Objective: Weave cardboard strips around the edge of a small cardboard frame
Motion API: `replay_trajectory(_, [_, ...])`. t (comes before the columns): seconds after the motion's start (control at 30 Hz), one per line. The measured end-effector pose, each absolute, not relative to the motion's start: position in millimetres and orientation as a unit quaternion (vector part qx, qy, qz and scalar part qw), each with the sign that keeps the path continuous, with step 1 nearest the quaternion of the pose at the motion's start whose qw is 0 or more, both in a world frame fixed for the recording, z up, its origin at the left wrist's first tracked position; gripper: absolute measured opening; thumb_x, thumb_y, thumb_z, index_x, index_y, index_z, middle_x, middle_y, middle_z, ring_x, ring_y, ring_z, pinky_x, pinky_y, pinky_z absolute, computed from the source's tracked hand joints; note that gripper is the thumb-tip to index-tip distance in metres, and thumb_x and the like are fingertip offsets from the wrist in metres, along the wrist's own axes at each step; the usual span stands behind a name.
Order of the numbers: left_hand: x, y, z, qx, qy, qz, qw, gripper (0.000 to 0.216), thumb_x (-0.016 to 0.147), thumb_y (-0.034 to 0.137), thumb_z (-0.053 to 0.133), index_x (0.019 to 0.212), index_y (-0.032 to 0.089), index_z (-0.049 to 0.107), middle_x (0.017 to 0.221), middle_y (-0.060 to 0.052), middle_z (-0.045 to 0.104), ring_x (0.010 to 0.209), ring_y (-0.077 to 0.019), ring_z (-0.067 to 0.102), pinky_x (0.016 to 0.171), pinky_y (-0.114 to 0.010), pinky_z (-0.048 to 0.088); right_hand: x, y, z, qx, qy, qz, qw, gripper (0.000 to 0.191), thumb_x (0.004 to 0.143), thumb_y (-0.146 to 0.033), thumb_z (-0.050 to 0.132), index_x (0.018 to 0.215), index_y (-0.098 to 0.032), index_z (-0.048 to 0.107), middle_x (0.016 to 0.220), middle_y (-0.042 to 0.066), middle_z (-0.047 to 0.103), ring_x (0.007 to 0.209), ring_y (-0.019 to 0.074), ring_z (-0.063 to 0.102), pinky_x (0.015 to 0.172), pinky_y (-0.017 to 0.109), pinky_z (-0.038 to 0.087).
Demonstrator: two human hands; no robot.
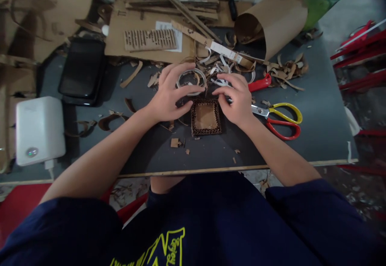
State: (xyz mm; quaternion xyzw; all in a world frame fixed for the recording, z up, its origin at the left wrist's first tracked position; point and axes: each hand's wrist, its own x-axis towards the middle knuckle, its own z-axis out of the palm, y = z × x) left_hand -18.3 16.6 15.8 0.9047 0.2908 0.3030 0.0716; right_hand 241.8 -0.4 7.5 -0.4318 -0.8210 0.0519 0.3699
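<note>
My left hand curves around a pale ring-shaped roll of tape, its fingers along the rim and the index crossing the near edge. Facing it, my right hand has curled fingers, with thumb and index close together; anything between them is too small to make out. Below and between both hands, a small square tray of corrugated cardboard lies flat on the dark table. Beside my right hand is a pair of scissors with one yellow and one red handle loop, its blades partly hidden.
Behind the hands lie paper and cardboard scraps, a red-handled tool, a ridged cardboard piece and a large cardboard tube. At left are a black case and a white power bank with a cable.
</note>
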Motion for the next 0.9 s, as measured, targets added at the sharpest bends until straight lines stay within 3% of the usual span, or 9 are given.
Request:
replay_trajectory(0.13, [-17,9,18,0.904,0.295,0.304,0.059,0.043,0.095,0.051,0.052,0.128,0.027,0.066,0.163,-0.011,0.029,0.149,-0.0417,0.027,0.113,-0.070,0.033,240,-3,10,-0.362,-0.857,0.060,0.362,0.023,0.083,-0.015,0.054,0.086,-0.027,0.074,0.126,0.005,0.070,0.122,0.0306,0.062,0.106,0.058,0.049])
replay_trajectory(0.33, [-17,14,14,0.921,0.237,0.284,0.123,0.046,0.080,0.068,0.069,0.100,0.026,0.077,0.142,-0.012,0.055,0.140,-0.0431,0.040,0.117,-0.069,0.031,237,-8,14,-0.325,-0.896,0.095,0.287,0.026,0.081,-0.018,0.055,0.092,-0.024,0.078,0.139,0.009,0.062,0.133,0.0323,0.053,0.113,0.060,0.043])
replay_trajectory(0.5, [-15,18,10,0.913,0.255,0.273,0.166,0.054,0.072,0.078,0.069,0.091,0.028,0.076,0.132,-0.011,0.062,0.139,-0.0415,0.042,0.118,-0.066,0.031,239,-9,17,-0.325,-0.906,0.093,0.257,0.027,0.087,-0.024,0.053,0.099,-0.025,0.077,0.144,0.009,0.058,0.139,0.0313,0.048,0.117,0.059,0.039])
replay_trajectory(0.67, [-19,17,10,0.915,0.282,0.264,0.115,0.071,0.072,0.088,0.057,0.113,0.031,0.070,0.143,-0.009,0.054,0.137,-0.0402,0.040,0.116,-0.067,0.031,239,-11,16,-0.317,-0.911,0.095,0.246,0.028,0.094,-0.035,0.053,0.106,-0.023,0.075,0.148,0.011,0.055,0.142,0.0329,0.045,0.117,0.059,0.038])
replay_trajectory(0.83, [-24,17,15,0.897,0.291,0.309,0.120,0.103,0.069,0.095,0.050,0.149,0.031,0.040,0.153,-0.010,0.045,0.137,-0.0386,0.043,0.114,-0.065,0.035,238,-12,17,-0.324,-0.915,0.092,0.223,0.034,0.097,-0.046,0.050,0.109,-0.024,0.073,0.150,0.010,0.054,0.143,0.0320,0.044,0.119,0.057,0.036])
replay_trajectory(0.9, [-24,18,13,0.909,0.269,0.286,0.137,0.113,0.067,0.094,0.056,0.156,0.029,0.028,0.154,-0.013,0.044,0.138,-0.0410,0.044,0.114,-0.065,0.035,236,-14,19,-0.347,-0.904,0.085,0.236,0.038,0.096,-0.049,0.050,0.123,-0.028,0.068,0.154,0.008,0.049,0.146,0.0325,0.040,0.121,0.058,0.033])
